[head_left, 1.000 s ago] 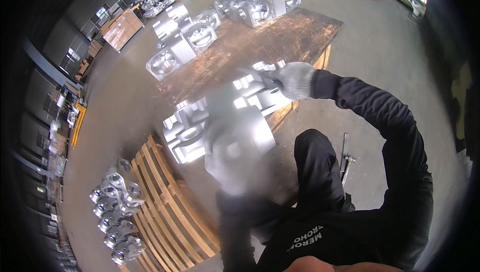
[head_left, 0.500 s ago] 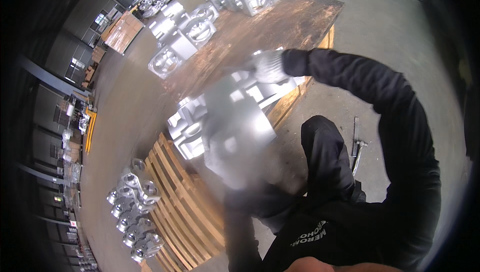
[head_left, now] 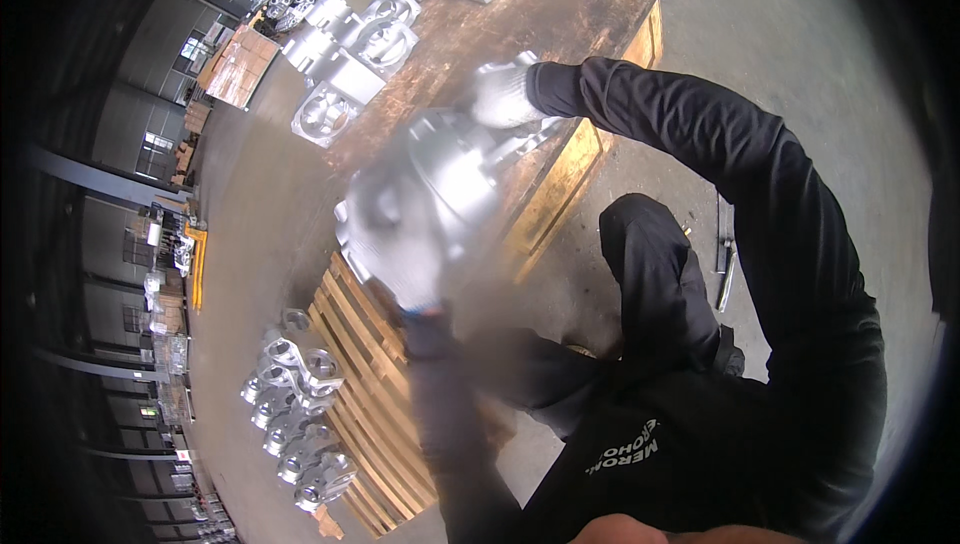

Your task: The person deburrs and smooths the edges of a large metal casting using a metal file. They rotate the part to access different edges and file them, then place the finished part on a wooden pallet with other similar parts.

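Casting (head_left: 440, 194) was heavy, so I gripped it two-handed: left hand (head_left: 405, 269) closed underneath, right hand (head_left: 500, 94) clamped on top, above surface (head_left: 590, 4).

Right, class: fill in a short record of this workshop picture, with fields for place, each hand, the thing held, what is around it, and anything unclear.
place: workshop with a concrete floor
left hand: white glove, on the near side of the large silver metal casting
right hand: white glove, on its far side
beneath: brown wooden board, slatted wooden pallet
around: further silver castings on the floor
unclear: casting blurred, grip hidden
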Available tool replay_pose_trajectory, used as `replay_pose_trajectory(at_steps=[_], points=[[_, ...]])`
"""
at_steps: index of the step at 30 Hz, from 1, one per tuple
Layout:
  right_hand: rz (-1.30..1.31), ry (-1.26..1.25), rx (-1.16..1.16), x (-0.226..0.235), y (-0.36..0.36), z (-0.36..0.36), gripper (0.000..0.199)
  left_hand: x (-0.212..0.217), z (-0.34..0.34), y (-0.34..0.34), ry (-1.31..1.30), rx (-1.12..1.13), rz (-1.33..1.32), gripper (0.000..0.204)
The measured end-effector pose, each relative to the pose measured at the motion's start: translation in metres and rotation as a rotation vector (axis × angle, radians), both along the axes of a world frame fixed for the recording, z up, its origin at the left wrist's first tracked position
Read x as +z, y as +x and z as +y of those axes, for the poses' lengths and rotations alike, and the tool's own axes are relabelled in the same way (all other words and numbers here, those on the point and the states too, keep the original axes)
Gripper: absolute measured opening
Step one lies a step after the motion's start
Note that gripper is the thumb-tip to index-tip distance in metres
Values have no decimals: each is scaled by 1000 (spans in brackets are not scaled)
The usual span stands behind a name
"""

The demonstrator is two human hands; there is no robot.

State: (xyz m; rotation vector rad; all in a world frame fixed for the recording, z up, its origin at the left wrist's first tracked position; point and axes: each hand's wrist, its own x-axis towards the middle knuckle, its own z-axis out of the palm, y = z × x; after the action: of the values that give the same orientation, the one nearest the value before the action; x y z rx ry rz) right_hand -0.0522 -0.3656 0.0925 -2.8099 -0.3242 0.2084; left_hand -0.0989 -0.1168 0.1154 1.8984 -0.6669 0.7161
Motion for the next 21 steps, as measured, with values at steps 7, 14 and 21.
replay_pose_trajectory(at_steps=[7, 14, 21], points=[[-203, 923, -247, -63, -72, 34, 44, 29, -13, 117, -16, 16, 160, 35], [-172, 1869, -651, -85, -94, 177, 51, 33, -19, 163, -94, -90, 323, 26], [-989, 1358, -813, -77, -40, 201, 49, 35, -19, 161, -62, -73, 311, 25]])
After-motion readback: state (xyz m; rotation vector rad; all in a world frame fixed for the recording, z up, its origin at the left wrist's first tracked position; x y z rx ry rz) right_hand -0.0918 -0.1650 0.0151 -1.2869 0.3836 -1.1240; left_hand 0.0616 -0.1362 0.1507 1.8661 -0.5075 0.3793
